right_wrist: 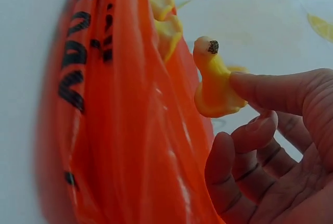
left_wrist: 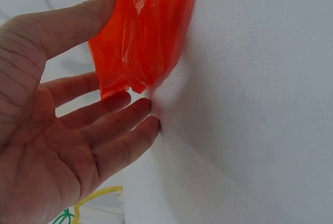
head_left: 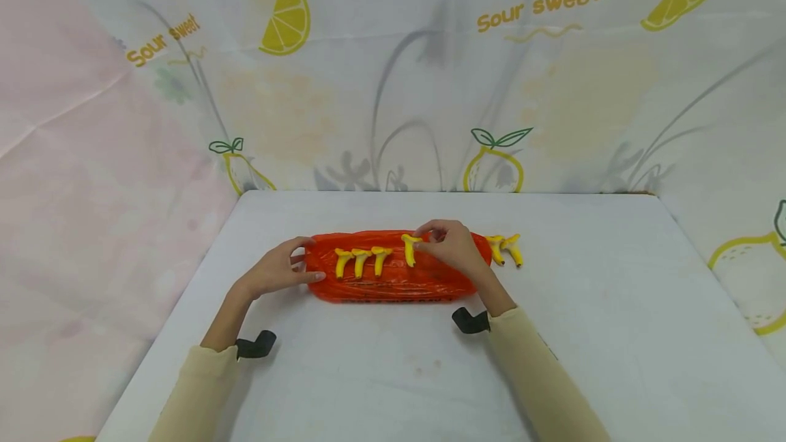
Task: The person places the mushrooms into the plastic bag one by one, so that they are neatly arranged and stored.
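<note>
Thumb and fingers of your right hand [head_left: 453,245] pinch one yellow piece [head_left: 409,249] near the centre of the head view, at the red plastic bag [head_left: 442,285]; your left hand [head_left: 275,270], at centre left, has its fingers loosely extended and slightly apart, thumb resting against the bag's left end. Three matching pieces [head_left: 361,264] lie in a row on it left of centre, two more [head_left: 513,251] at its right end, on your white table [head_left: 393,374]
</note>
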`<state>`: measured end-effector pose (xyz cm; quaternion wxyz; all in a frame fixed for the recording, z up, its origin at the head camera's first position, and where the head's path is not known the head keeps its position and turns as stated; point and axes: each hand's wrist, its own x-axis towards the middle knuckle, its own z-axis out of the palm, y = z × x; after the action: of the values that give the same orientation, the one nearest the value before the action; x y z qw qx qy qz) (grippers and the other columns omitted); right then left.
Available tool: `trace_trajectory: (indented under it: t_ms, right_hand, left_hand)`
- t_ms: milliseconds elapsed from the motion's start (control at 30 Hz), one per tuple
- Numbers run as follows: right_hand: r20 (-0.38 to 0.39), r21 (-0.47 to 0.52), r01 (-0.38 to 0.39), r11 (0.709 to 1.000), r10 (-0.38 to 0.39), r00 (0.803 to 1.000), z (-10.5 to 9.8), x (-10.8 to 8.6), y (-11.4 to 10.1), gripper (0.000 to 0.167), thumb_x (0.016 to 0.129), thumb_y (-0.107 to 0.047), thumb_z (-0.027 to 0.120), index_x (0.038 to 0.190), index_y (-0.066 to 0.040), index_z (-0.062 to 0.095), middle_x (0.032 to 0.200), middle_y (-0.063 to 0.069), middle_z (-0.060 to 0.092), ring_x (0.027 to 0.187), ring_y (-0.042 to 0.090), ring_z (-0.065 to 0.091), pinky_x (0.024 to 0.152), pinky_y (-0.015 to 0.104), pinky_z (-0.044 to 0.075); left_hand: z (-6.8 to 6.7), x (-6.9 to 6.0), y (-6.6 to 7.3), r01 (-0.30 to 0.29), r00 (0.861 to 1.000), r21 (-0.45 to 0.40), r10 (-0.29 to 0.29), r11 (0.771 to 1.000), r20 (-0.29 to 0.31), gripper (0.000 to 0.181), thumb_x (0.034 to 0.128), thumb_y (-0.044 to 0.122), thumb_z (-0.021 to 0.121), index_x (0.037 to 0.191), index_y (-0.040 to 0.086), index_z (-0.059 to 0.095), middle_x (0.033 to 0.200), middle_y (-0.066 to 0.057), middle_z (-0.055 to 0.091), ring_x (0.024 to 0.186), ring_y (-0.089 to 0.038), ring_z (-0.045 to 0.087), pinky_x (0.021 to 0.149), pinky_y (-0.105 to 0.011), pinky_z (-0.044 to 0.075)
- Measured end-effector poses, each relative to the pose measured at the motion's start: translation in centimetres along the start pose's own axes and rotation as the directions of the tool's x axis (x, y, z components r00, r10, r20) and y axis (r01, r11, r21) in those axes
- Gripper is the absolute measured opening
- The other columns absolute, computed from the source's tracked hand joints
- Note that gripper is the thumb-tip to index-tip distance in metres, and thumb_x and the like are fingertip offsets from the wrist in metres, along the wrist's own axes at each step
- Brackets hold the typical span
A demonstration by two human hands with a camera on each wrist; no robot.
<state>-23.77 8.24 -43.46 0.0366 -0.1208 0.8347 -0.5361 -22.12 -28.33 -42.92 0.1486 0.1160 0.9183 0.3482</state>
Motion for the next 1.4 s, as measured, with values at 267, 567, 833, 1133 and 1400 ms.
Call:
trace_trajectory:
  t_ms: [267,567,833,1133,1400]
  right_hand:
    - [-0.005,-0.014,-0.018,1.0,0.018,1.0,1.6,0.3,0.0,0.014,0.085,-0.019,0.078,0.098,-0.012,0.075,0.065,0.004,0.049,0.057,0.02,0.043,0.05,0.027,0.032]
    - [-0.032,-0.063,0.023,0.998,-0.025,0.999,3.0,0.2,0.0,0.014,0.085,-0.017,0.078,0.097,-0.011,0.076,0.065,0.004,0.052,0.054,0.019,0.044,0.049,0.027,0.035]
    - [-0.031,-0.093,-0.034,0.995,0.031,0.999,3.7,0.0,-0.2,0.012,0.086,-0.018,0.077,0.097,-0.014,0.075,0.069,0.004,0.053,0.058,0.02,0.047,0.05,0.027,0.037]
    - [0.02,-0.15,-0.018,0.988,0.021,1.0,3.8,-0.1,-0.2,0.012,0.086,-0.016,0.077,0.098,-0.015,0.076,0.069,0.002,0.055,0.062,0.019,0.049,0.056,0.029,0.039]
    - [0.028,-0.212,-0.036,0.977,0.043,0.999,3.0,-0.1,-0.4,0.017,0.085,-0.019,0.079,0.102,-0.018,0.076,0.07,0.002,0.054,0.064,0.019,0.049,0.056,0.029,0.038]
  left_hand:
    - [0.0,0.0,0.1,0.004,1.0,0.004,-0.004,1.0,-0.001,0.085,0.081,0.042,0.08,0.144,0.001,0.039,0.147,-0.024,0.041,0.13,-0.045,0.045,0.096,-0.052,0.049]
    - [0.1,-0.1,-0.1,0.0,1.0,0.01,0.0,1.0,-0.007,0.084,0.0814,0.042,0.079,0.144,0.002,0.04,0.147,-0.024,0.041,0.13,-0.045,0.045,0.096,-0.051,0.049]
    - [0.1,-0.2,0.0,-0.005,1.0,0.007,0.005,1.0,-0.01,0.084,0.0816,0.041,0.079,0.144,0.001,0.039,0.147,-0.024,0.041,0.13,-0.045,0.045,0.096,-0.051,0.049]
    - [0.2,-0.2,0.1,-0.017,1.0,0.004,0.017,1.0,-0.01,0.083,0.0828,0.039,0.079,0.143,-0.001,0.04,0.146,-0.025,0.041,0.129,-0.045,0.045,0.096,-0.05,0.049]
    - [0.2,-0.2,0.0,-0.007,1.0,-0.001,0.007,1.0,-0.012,0.084,0.0814,0.04,0.08,0.144,0.001,0.04,0.147,-0.023,0.041,0.13,-0.044,0.045,0.097,-0.051,0.049]
